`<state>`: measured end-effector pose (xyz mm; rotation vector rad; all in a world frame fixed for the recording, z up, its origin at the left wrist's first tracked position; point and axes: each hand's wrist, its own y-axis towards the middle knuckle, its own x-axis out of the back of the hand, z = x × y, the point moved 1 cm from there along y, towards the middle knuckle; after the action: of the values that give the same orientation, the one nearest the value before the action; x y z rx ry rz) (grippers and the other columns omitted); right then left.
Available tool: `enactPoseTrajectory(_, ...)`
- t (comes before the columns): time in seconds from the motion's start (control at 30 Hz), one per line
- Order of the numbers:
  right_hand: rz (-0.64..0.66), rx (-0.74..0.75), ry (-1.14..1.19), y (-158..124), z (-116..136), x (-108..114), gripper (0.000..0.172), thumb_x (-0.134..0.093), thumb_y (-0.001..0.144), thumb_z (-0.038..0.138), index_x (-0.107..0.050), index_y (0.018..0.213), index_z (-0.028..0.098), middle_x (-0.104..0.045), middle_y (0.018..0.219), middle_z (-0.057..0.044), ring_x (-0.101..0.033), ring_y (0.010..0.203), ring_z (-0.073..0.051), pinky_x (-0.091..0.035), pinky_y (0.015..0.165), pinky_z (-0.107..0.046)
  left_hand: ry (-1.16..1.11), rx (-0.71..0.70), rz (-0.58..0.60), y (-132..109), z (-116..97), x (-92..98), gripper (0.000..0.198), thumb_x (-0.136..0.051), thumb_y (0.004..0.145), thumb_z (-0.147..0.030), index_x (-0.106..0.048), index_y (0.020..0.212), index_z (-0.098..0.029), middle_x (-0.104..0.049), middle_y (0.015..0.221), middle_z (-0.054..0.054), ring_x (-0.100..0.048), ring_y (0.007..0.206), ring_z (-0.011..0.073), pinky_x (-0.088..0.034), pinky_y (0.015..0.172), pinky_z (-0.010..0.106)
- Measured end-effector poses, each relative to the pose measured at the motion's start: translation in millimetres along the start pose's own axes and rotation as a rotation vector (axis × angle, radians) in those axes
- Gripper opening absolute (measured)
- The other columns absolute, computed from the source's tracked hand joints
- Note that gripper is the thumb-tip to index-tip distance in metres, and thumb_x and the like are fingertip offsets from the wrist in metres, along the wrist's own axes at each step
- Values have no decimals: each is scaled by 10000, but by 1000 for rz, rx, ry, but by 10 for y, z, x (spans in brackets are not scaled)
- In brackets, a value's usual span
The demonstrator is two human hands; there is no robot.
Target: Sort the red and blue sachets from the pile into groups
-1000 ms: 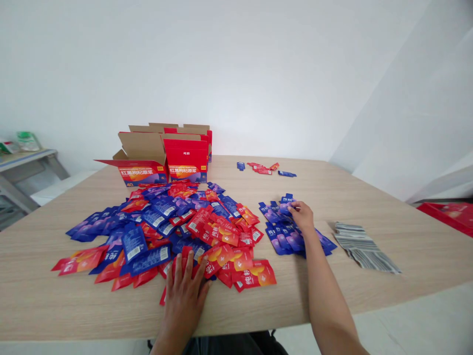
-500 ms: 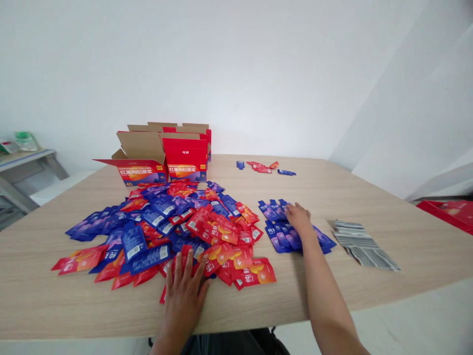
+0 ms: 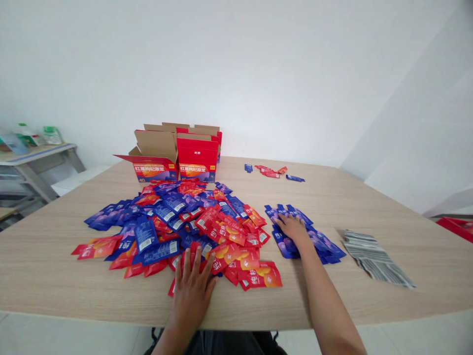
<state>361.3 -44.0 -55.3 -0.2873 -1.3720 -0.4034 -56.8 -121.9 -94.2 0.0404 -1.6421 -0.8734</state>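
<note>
My left hand [image 3: 192, 286] rests with fingers spread on the near edge of a mixed heap of pouches, its fingertips on a red pouch [image 3: 192, 252]. Beside it lie red pouches with orange print [image 3: 262, 276]. Blue pouches [image 3: 157, 252] are mixed through the heap. To the right, my right hand [image 3: 293, 229] lies over a separate group of blue pouches [image 3: 284, 245] set in overlapping rows, fingers stretched out and touching the back row. Its palm and wrist hide part of that group.
Open red cartons [image 3: 197, 158] stand behind the heap. A grey striped stack [image 3: 375, 259] lies at the right. A few red pouches [image 3: 269, 171] and a blue pouch [image 3: 295, 178] sit far back. A side table [image 3: 40, 150] holds bottles at the left.
My right hand has shifted left and a little nearer over the blue pouches. My left hand stays on the heap. The whole view has turned slightly left.
</note>
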Motion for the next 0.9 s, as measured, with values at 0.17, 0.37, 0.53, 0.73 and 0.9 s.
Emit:
enactPoseTrajectory(0.17, -79, 184, 127, -129, 225, 248, 488, -485, 972, 398, -610, 1373, 150, -564, 1455, -198, -467, 1407, -345, -288, 1178, -571, -8, 36, -27, -23, -25, -17, 511, -598, 923, -342, -569, 1432, -325, -442, 1580, 113, -263, 1511, 398, -293, 1171, 612)
enactPoseTrajectory(0.37, -30, 505, 321, -75, 732, 657, 346, -488, 961, 364, -750, 1144, 232, -761, 1163, -79, -709, 1073, -262, -546, 969, -398, -1, 18, -64, -46, -14, -38, 535, -600, 918, -318, -544, 1450, -337, -429, 1592, 90, -246, 1521, 379, -316, 1168, 591)
enactPoseTrajectory(0.53, 41, 613, 367, 117, 1397, 543, 362, -451, 1002, 318, -677, 1264, 212, -737, 1233, -55, -702, 1088, -210, -539, 965, -342, 2, 19, -30, -13, -23, 30, 528, -604, 917, -334, -554, 1442, -326, -435, 1586, 100, -263, 1512, 389, -325, 1158, 602)
enactPoseTrajectory(0.73, 25, 557, 226, -32, 2016, 52, 315, -558, 981, 337, -670, 1226, 172, -710, 1219, -163, -639, 1171, -300, -460, 1024, -419, -2, 22, 3, -2, -18, 36, 520, -601, 915, -336, -565, 1433, -319, -450, 1575, 105, -275, 1505, 394, -327, 1152, 611)
enactPoseTrajectory(0.9, 4, 473, 127, -157, 2155, -24, 409, -552, 984, 366, -589, 1331, 152, -674, 1245, -216, -609, 1182, -352, -432, 1012, -474, -27, 3, 15, 4, -5, 1, 499, -571, 928, -351, -585, 1422, -280, -407, 1596, 144, -229, 1520, 411, -293, 1163, 635)
